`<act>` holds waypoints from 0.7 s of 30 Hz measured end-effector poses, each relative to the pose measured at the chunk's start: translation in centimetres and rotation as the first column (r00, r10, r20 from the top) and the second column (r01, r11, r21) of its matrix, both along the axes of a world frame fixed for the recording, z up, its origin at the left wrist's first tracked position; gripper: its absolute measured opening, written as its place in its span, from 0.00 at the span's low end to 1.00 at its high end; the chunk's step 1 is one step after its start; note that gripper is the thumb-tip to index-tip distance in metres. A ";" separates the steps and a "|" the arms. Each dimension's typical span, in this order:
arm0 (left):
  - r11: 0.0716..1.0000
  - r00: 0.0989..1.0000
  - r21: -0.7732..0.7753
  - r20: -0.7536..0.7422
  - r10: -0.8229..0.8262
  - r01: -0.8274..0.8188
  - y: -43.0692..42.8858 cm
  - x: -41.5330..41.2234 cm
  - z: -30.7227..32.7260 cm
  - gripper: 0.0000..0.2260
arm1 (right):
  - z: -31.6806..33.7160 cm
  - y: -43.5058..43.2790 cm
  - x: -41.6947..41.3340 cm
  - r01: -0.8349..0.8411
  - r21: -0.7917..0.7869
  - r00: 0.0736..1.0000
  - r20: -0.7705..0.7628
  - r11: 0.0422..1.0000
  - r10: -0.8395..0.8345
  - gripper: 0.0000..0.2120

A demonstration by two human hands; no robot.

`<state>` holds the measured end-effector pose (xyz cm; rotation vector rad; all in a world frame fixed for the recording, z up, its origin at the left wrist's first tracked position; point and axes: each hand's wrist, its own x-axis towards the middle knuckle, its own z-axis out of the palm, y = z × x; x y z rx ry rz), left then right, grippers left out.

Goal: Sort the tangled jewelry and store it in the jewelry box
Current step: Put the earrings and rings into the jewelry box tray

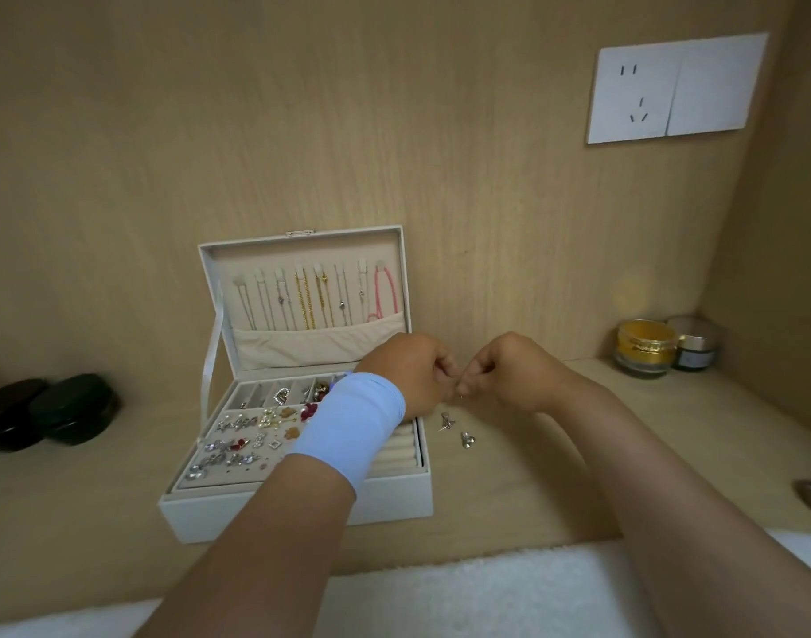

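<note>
At the far left of the pale wooden table lie two dark glossy oval cases, one nearly black and one dark green, touching side by side. To their right stands the white rectangular jewelry box, lid open and leaning against the back wall. A row of thin silver, gold and pink necklaces hangs inside the lid above a beige pocket. Small sparkling earrings and charms fill the beige tray and the compartments behind it.

The left hand, with a light blue fabric wristband, reaches over the box's right side. It meets the right hand just past the box's far right corner. Both hands have curled fingers whose tips come together, pinching a tiny silvery piece of jewelry between them, mostly hidden. Just below, two small silver earrings lie on the table beside the box.

Farther right, in the corner, a gold-banded glass jar touches a smaller dark jar. A white wall socket plate sits high on the wall.
</note>
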<state>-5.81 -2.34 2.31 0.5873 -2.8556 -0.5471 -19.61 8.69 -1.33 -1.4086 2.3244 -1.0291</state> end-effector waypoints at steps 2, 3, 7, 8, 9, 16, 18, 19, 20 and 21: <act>0.998 0.998 0.062 -0.064 0.016 -0.012 -0.1 0.0 -0.1 0.08 | 0.6 0.3 0.1 0.026 -0.140 0.985 0.174 0.990 -0.002 0.03; 0.995 0.993 0.100 -0.112 0.029 -0.018 -0.1 0.0 0.0 0.09 | 0.8 0.4 0.3 0.039 -0.185 0.966 0.257 0.982 0.010 0.03; 0.973 0.962 0.230 -0.260 0.087 -0.026 -0.2 0.3 0.4 0.09 | 1.2 0.4 1.3 0.080 -0.204 0.871 0.491 0.976 0.031 0.06; 0.966 0.953 0.257 -0.282 0.107 -0.032 -0.3 0.4 0.4 0.08 | 1.3 0.3 1.4 0.081 -0.203 0.851 0.524 0.976 0.039 0.07; 0.961 0.944 0.271 -0.302 0.130 -0.046 -0.4 0.6 0.4 0.07 | 1.3 0.3 1.4 0.074 -0.208 0.836 0.547 0.975 0.053 0.07; 0.944 0.898 0.303 -0.368 0.242 -0.131 -1.9 1.3 0.2 0.07 | 0.0 -0.8 2.2 0.092 0.014 0.988 0.125 0.996 -0.093 0.09; 0.940 0.892 0.322 -0.385 0.238 -0.112 -1.8 1.6 0.3 0.08 | -0.2 -1.0 2.6 0.085 0.173 0.996 -0.038 0.981 -0.079 0.09; 0.940 0.893 0.326 -0.389 0.228 -0.098 -1.6 1.8 0.3 0.09 | -0.2 -1.1 2.8 0.089 0.225 0.994 -0.087 0.970 -0.071 0.10; 0.943 0.896 0.322 -0.388 0.217 -0.090 -1.6 1.9 0.3 0.10 | -0.2 -1.2 3.0 0.098 0.256 0.989 -0.132 0.962 -0.065 0.10; 0.947 0.900 0.311 -0.385 0.207 -0.085 -1.5 2.0 0.4 0.10 | -0.2 -1.3 3.1 0.104 0.274 0.984 -0.171 0.956 -0.058 0.09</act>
